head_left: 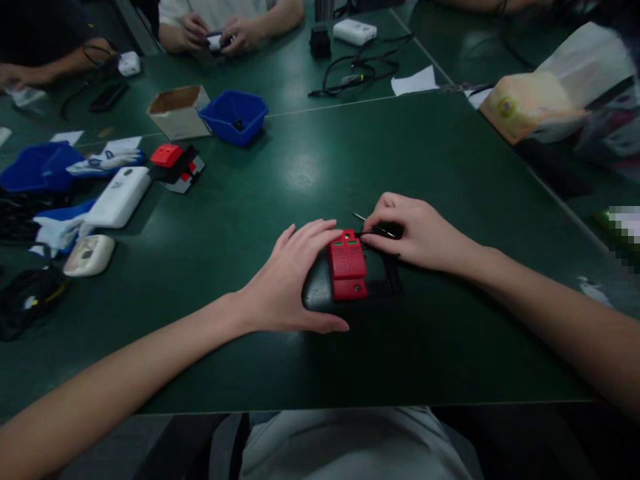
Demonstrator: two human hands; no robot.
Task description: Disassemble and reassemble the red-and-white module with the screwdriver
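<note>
A red block-shaped device [349, 265] with two small green windows and a screw at each end lies on the green table [310, 167]. Around its left side curves my left hand [293, 283], its fingers spread, with the fingertips by the far edge and the thumb near the close edge. Just right of the device, my right hand [410, 230] is closed on a screwdriver [390, 231] with a dark handle. The thin metal shaft points to the upper left. A dark flat item [385, 275] lies beside the device, partly in shadow.
A second red, black and grey device [177, 167], a blue bin [236, 119] and an open cardboard box [180, 112] stand at the upper left. Gloves [107, 162], a white box [119, 197] and cables [30, 293] lie farther left. Other people's hands [215, 33] are across the table.
</note>
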